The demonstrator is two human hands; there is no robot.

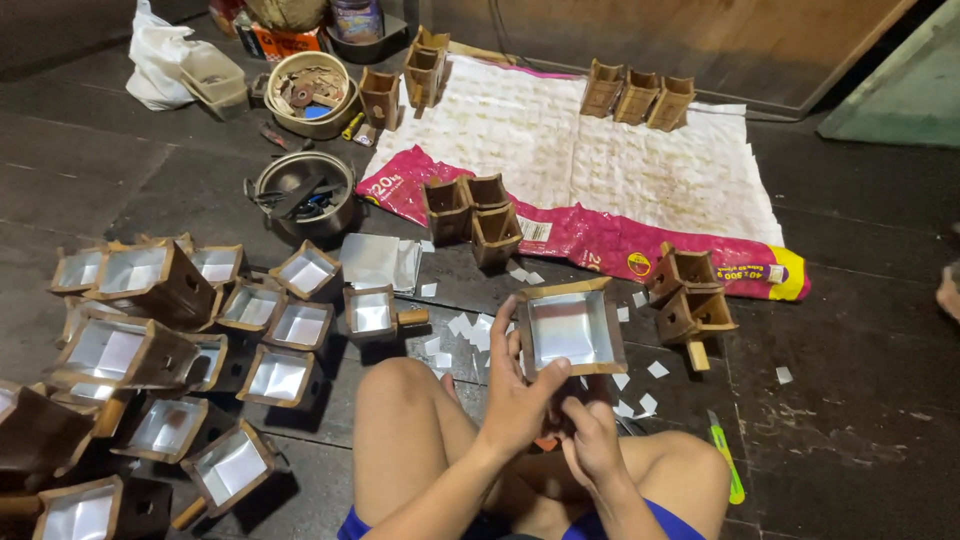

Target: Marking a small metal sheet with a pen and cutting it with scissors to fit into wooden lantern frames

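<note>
While my left hand (515, 395) clamps the foil-lined box (570, 330) above my knees and my right hand (592, 440) pinches its underside, I judge risk: lining creasing from thumb pressure.

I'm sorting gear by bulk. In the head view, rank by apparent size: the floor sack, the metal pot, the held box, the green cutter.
1. Floor sack
2. Metal pot and held box: look alike; the box is nearer, so unsure
3. Green cutter

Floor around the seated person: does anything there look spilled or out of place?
Yes. Small white paper scraps lie scattered on the dark floor near the square foil-lined wooden box that both hands hold. A green utility knife lies loose beside the knee.
</note>
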